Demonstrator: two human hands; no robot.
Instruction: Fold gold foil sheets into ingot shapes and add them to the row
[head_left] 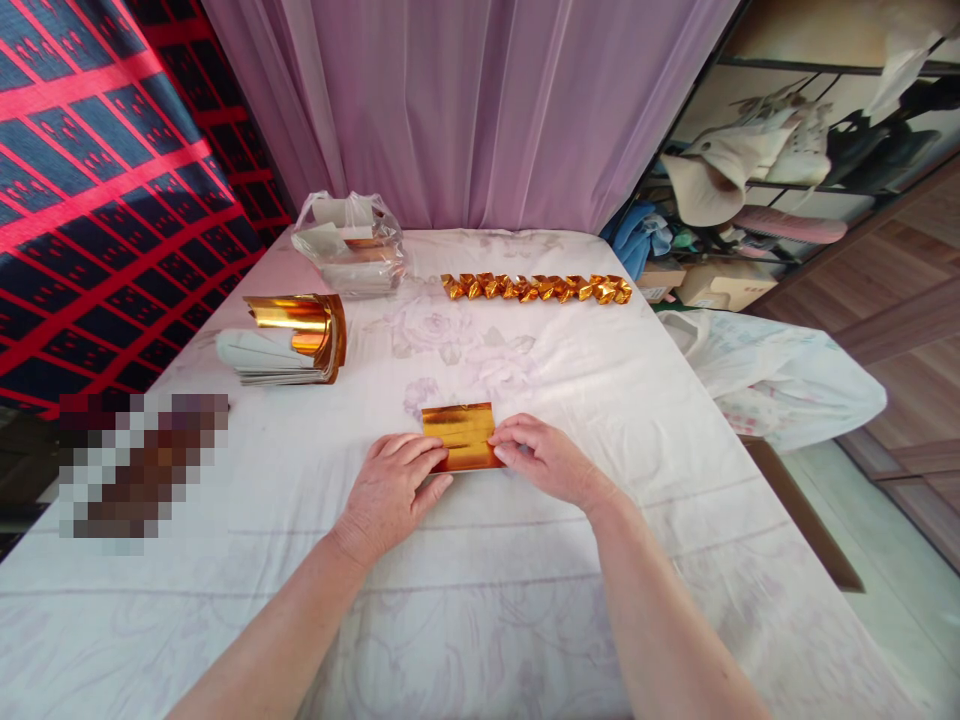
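Observation:
A sheet of gold foil paper (459,428) lies on the cloth in front of me, with crease lines running across it. My left hand (397,485) grips its lower left corner, fingers on top and thumb close by the near edge. At the right edge, my right hand (544,455) pinches the paper between thumb and fingertips. Beyond it stretches a row of folded gold foil pieces (536,288), set close together. Off to the left sits a curled stack of gold foil sheets (330,340) with pale backs.
A clear plastic bag (352,245) holding paper packs stands at the back left of the cloth-covered table (315,640). Along the far side hangs a purple curtain (465,110). Right of the table are a white plastic bag (802,380) and a rack with shoes (795,140). A blurred patch covers something at left.

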